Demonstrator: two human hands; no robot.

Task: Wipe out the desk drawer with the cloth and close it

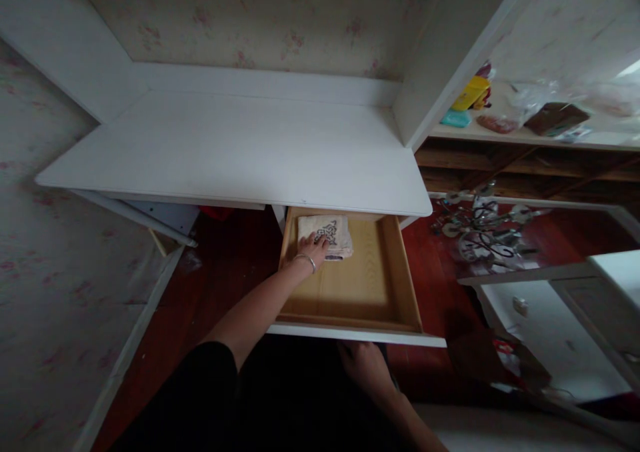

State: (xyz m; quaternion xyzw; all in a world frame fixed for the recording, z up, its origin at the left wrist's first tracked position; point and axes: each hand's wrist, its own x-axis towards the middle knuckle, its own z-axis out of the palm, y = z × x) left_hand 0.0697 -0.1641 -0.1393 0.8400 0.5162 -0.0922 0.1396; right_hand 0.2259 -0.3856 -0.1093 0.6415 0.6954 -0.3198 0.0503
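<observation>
A wooden drawer (370, 299) with a white front is pulled out from under the white desk. In its back left part lies a folded cream cloth (337, 232) with a dark printed pattern. My left hand (314, 247), a bangle at its wrist, is closed over the cloth's lower left side, fingers on the print. My right hand (369, 369) is at the drawer front (360, 335), just below its top edge. Its fingers look curled against the front and are partly hidden.
Behind the drawer stretches the white desktop (260, 149), with upright panels at both sides. To the right, a shelf (530, 132) bears bags and a brown box (556, 119). A chandelier-like tangle (487, 229) lies on the red floor, near a white cabinet (545, 332).
</observation>
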